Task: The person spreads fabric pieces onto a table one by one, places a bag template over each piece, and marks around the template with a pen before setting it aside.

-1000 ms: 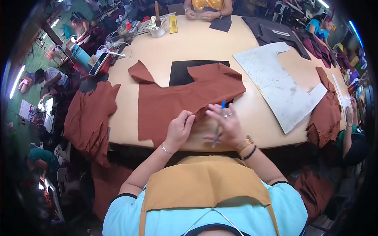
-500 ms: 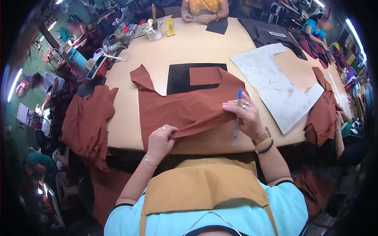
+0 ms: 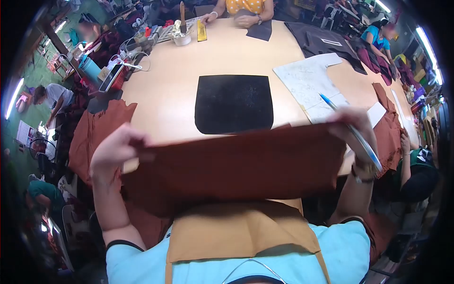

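A wide piece of reddish-brown fabric (image 3: 241,165) is stretched between my two hands above the near table edge. My left hand (image 3: 118,149) grips its left corner, blurred by motion. At the fabric's upper right corner, my right hand (image 3: 355,128) pinches it and also holds a blue pen (image 3: 352,130) slanting across the fingers. Beyond the fabric, a black rounded panel (image 3: 234,104) lies flat on the table (image 3: 165,90). The white paper pattern (image 3: 309,85) with handwriting lies to the right, partly hidden behind my right hand.
More reddish-brown fabric hangs over the left edge (image 3: 101,137) and the right edge (image 3: 388,137). At the back left stand a tub with a brush (image 3: 182,38), a yellow strip (image 3: 202,31) and a phone (image 3: 110,78). A person in orange (image 3: 248,7) sits opposite.
Both hands have lifted the fabric off the table, spread wider apart and drawn it toward me. The black panel is now uncovered. The person opposite has reached a hand to the yellow strip.
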### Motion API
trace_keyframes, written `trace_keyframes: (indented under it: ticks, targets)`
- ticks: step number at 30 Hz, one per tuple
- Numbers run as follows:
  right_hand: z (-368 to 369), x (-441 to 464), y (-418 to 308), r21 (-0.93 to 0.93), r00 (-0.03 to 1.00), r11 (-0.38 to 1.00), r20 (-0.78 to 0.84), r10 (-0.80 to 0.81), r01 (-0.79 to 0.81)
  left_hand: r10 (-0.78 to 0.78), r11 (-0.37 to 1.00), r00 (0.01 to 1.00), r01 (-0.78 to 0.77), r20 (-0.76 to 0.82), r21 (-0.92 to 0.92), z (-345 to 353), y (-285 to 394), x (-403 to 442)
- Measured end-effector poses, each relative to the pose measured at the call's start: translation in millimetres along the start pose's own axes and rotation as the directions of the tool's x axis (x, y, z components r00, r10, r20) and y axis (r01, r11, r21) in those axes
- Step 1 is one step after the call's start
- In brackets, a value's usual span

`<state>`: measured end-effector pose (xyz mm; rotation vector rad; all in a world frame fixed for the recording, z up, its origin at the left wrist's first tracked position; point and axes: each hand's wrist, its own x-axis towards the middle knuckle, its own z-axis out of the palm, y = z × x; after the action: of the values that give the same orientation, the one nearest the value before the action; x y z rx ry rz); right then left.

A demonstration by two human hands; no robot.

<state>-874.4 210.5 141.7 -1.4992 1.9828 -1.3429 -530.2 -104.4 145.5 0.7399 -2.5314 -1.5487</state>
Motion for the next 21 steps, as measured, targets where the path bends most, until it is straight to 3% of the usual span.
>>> trace_keyframes:
  ticks: [1, 2, 3, 4, 5, 7, 8, 9, 10, 11, 12, 13, 14, 15, 16, 18, 20, 21]
  targets:
    - [1, 21, 12, -0.093, 0.998, 0.996, 0.065, 0.026, -0.02, 0.018, 0.991, 0.979, -0.044, 0.201, 0.124, -19, -30, 39]
    - [1, 42, 23, -0.217, 0.982, 0.969, 0.123, 0.146, -0.117, -0.221, 0.973, 0.969, 0.21, 0.115, 0.097, -7, -3, 59]
    - [4, 63, 38, -0.191, 0.953, 0.953, 0.145, 0.265, -0.236, -0.268, 0.962, 0.957, 0.259, 0.112, 0.091, -17, -42, 99]
    - [1, 87, 71, -0.301, 0.973, 0.949, 0.175, 0.152, -0.094, -0.115, 0.97, 0.99, 0.094, 0.083, 0.224, -16, -60, 138]
    - [-1, 113, 107, -0.378, 0.987, 0.922, 0.157, -0.025, 0.083, -0.185, 0.948, 0.982, 0.167, 0.04, 0.272, -16, -48, 160]
    - [-12, 168, 144, -0.292, 0.995, 0.951, 0.012, -0.102, 0.101, -0.052, 0.97, 0.984, 0.09, -0.17, 0.225, -25, -58, 223]
    - [-24, 188, 137, -0.343, 0.991, 0.938, -0.1, -0.088, 0.049, 0.009, 0.984, 0.95, 0.047, -0.312, 0.171, -33, -54, 252]
    - [-37, 206, 139, -0.399, 0.908, 0.891, -0.251, -0.335, 0.218, 0.337, 0.86, 0.827, -0.078, -0.449, 0.504, -42, -36, 268]
    - [-42, 210, 115, -0.474, 0.778, 0.821, -0.363, -0.512, 0.319, 0.764, 0.6, 0.475, -0.276, -0.436, 0.751, -56, -29, 286]
    - [-47, 208, 88, -0.498, 0.725, 0.828, -0.467, -0.506, 0.256, 0.671, 0.741, 0.448, -0.388, -0.591, 0.548, -50, 7, 275]
    - [-55, 216, 78, -0.608, 0.502, 0.679, -0.471, -0.726, 0.412, 0.702, 0.7, 0.332, -0.481, -0.63, 0.527, -51, 27, 271]
    - [-63, 212, 74, -0.487, 0.523, 0.754, -0.542, -0.657, 0.442, 0.712, 0.688, 0.255, -0.441, -0.654, 0.577, -61, 33, 275]
    - [-62, 198, 69, -0.346, 0.578, 0.803, -0.562, -0.592, 0.485, 0.718, 0.624, 0.194, -0.606, -0.668, 0.494, -55, 45, 259]
    - [-60, 184, 63, -0.196, 0.628, 0.836, -0.578, -0.521, 0.513, 0.768, 0.551, 0.125, -0.628, -0.628, 0.549, -42, 52, 242]
    - [-52, 168, 61, -0.253, 0.602, 0.818, -0.572, -0.558, 0.517, 0.812, 0.473, 0.053, -0.643, -0.582, 0.602, -29, 52, 223]
    - [-37, 138, 71, -0.388, 0.549, 0.763, -0.534, -0.643, 0.516, 0.832, 0.508, 0.122, -0.56, -0.542, 0.654, -5, 21, 204]
    - [-14, 111, 109, -0.367, 0.622, 0.798, -0.499, -0.603, 0.478, 0.747, 0.654, 0.309, -0.504, -0.589, 0.565, 25, -28, 196]
    - [1, 94, 130, -0.22, 0.704, 0.877, -0.528, -0.475, 0.427, 0.759, 0.641, 0.324, -0.525, -0.565, 0.56, 44, -52, 193]
